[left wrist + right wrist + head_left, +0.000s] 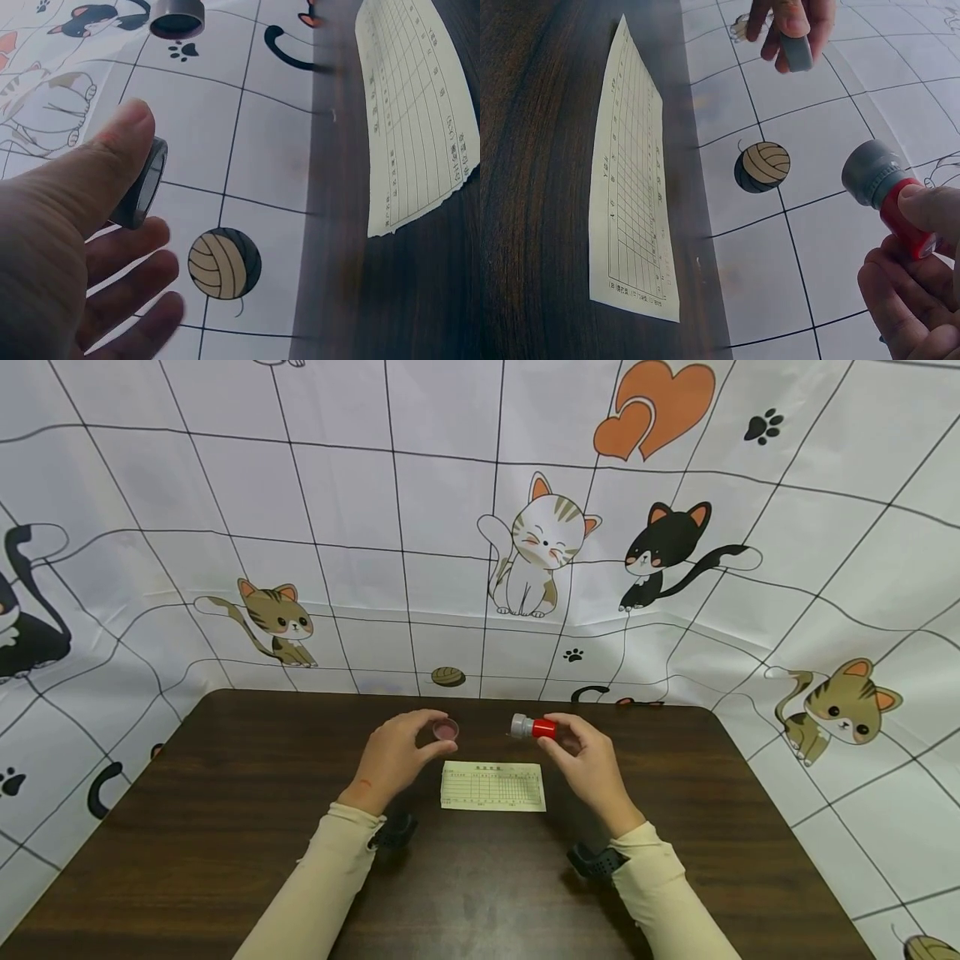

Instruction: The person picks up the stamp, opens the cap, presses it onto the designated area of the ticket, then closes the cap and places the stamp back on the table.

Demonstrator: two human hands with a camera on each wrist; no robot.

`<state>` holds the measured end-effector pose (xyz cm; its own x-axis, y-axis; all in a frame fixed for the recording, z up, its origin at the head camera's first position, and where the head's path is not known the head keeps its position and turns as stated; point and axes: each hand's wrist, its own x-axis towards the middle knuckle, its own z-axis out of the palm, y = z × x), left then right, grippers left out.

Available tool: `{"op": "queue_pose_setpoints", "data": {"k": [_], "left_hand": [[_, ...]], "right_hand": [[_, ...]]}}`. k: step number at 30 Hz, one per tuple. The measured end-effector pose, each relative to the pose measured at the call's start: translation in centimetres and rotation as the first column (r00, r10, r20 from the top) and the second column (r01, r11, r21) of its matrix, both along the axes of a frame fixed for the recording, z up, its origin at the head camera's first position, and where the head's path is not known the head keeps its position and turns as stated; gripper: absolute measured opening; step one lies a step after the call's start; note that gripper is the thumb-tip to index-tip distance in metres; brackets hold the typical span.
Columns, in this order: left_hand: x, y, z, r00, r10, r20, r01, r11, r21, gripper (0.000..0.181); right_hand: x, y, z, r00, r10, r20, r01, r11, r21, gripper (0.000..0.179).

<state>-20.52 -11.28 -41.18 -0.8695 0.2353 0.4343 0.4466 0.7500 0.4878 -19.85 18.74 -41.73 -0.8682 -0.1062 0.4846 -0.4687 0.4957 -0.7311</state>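
Observation:
My left hand pinches a small round grey cap between thumb and forefinger, the other fingers spread loosely below. In the head view the reddish inside of the cap faces me. Across from it, my right hand holds a round stamp by its red handle, thumb on one side and fingers on the other. The stamp's wide grey head points left, towards the cap, with a gap between them. Below both hands lies a pale yellow printed form with a ruled grid, flat on the table.
The dark brown wooden table ends at a white cloth backdrop with black grid lines and cartoon cats. Dark straps with small devices sit at both wrists, below the pale yellow sleeves.

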Motion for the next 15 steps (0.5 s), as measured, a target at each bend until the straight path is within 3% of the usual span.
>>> {"op": "queue_pose_setpoints", "data": {"k": [7, 15], "left_hand": [[-0.31, -0.18, -0.17, 0.999, 0.037, -0.028, -0.038, 0.999, -0.024, 0.051], [-0.52, -0.21, -0.68, 0.998, 0.038, -0.041, -0.04, 0.998, -0.058, 0.045]], "right_hand": [[-0.16, 0.11, -0.35, 1.0, 0.012, 0.007, -0.012, 1.0, -0.029, 0.037], [-0.32, 0.07, -0.56, 1.0, -0.003, 0.017, 0.003, 0.999, -0.05, 0.04]]}}
